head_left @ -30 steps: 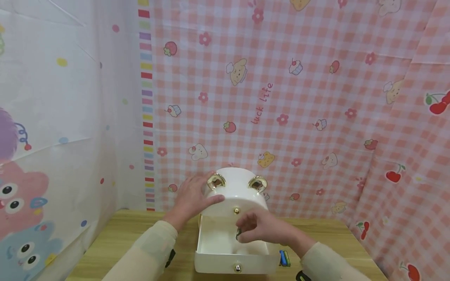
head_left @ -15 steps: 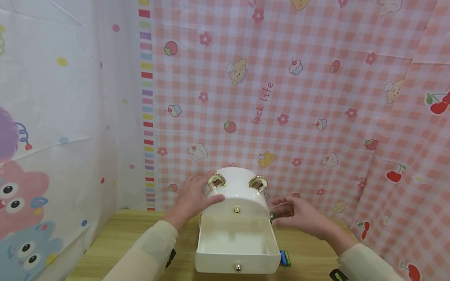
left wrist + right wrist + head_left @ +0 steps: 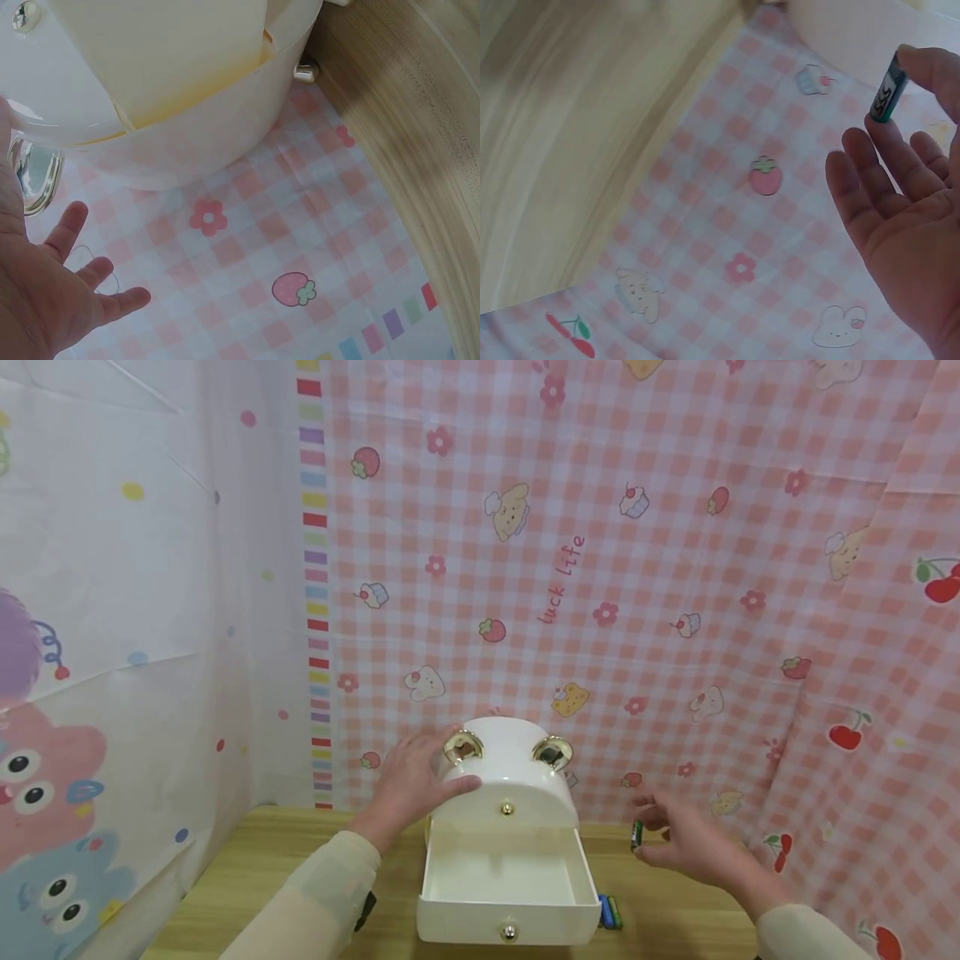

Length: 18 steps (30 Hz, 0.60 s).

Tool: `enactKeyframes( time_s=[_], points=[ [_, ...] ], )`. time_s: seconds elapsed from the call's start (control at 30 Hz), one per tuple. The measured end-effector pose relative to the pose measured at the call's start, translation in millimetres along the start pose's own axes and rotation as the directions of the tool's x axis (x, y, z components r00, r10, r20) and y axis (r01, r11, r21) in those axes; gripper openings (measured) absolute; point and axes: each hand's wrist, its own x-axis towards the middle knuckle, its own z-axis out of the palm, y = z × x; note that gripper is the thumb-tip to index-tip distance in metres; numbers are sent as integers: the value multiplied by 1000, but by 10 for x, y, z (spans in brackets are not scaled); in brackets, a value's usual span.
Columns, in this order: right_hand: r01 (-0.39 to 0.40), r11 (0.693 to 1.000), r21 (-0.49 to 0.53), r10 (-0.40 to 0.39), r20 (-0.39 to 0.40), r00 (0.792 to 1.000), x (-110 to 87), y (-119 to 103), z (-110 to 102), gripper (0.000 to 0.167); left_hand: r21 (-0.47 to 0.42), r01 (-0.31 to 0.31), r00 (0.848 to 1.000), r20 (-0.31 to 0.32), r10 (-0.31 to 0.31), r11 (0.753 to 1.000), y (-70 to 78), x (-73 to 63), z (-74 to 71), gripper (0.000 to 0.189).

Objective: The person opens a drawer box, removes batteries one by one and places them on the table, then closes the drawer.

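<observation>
A white drawer box (image 3: 504,752) with gold ring-shaped ears stands on the table, its lower drawer (image 3: 510,920) pulled out and bare inside. My left hand (image 3: 412,783) rests on the box's upper left side, thumb along its top; in the left wrist view that hand (image 3: 56,289) shows loosely spread fingers. To the right of the box, my right hand (image 3: 686,839) pinches a small green battery (image 3: 637,836) above the table. In the right wrist view, the dark green battery (image 3: 889,88) is gripped end to end between thumb and a fingertip, the other fingers spread.
Several blue and green batteries (image 3: 610,912) lie on the wooden table (image 3: 675,910) right beside the drawer's front right corner. A pink checked cloth (image 3: 600,610) hangs behind the table, and a white patterned cloth (image 3: 150,577) hangs at the left.
My right hand has moved from over the open drawer out to the right, past the box's side, with the battery still pinched. My left hand has stayed on the box.
</observation>
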Motion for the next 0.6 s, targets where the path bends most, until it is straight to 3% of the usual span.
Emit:
enactKeyframes(
  time_s=[0.23, 0.6],
  points=[
    [24, 991, -135, -22, 15, 1000, 6, 214, 129, 69, -7, 19, 1000, 10, -18, 1000, 15, 2, -9, 91],
    [-5, 989, -148, 20, 99, 995, -10, 424, 368, 65, -8, 30, 1000, 10, -30, 1000, 2, -2, 0, 91]
  ],
)
